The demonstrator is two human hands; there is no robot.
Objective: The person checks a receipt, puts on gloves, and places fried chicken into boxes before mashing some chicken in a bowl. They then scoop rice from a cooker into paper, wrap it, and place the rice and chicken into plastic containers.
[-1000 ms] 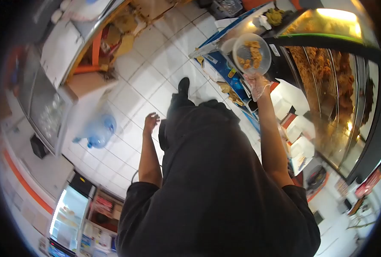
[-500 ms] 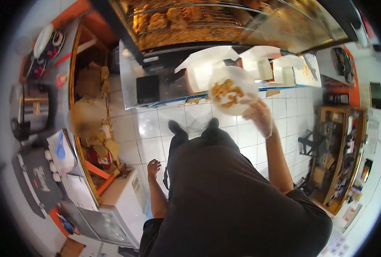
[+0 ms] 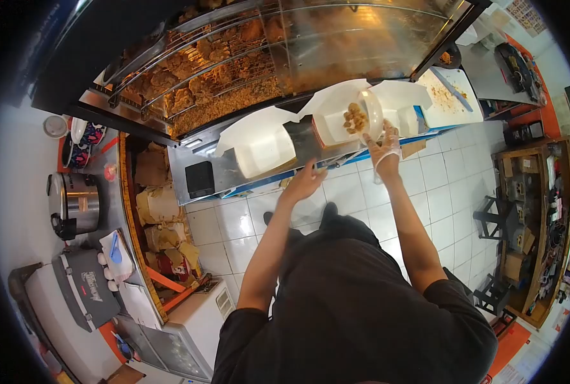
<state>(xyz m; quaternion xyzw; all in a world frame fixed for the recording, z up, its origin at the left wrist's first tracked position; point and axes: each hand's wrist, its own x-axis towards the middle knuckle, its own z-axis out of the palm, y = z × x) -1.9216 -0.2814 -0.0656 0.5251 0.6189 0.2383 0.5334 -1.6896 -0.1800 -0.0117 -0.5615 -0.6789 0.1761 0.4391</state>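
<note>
My right hand (image 3: 383,147), in a clear plastic glove, grips a white bowl (image 3: 373,114) by its near side. The bowl is tipped on its side over a white paper food box (image 3: 328,125) with its lid flaps up. Small golden-brown fried pieces (image 3: 354,119) show at the bowl's mouth, over the inside of that box. Bare and holding nothing, my left hand (image 3: 304,182) is at the counter's front edge, fingers apart, between this box and another open white box (image 3: 265,152) to the left. A third open box (image 3: 401,118) stands to the right, partly behind the bowl.
Behind the boxes rises a glass warming cabinet (image 3: 233,57) with fried chicken on racks. A black square device (image 3: 200,178) lies on the counter's left end. At the right end, a knife (image 3: 452,89) lies on a crumb-strewn white board (image 3: 470,80). A large metal pot (image 3: 80,203) stands left.
My right hand has brought the bowl over the middle box and tipped it. My left hand has risen from low beside my body to the counter edge. The view has shifted.
</note>
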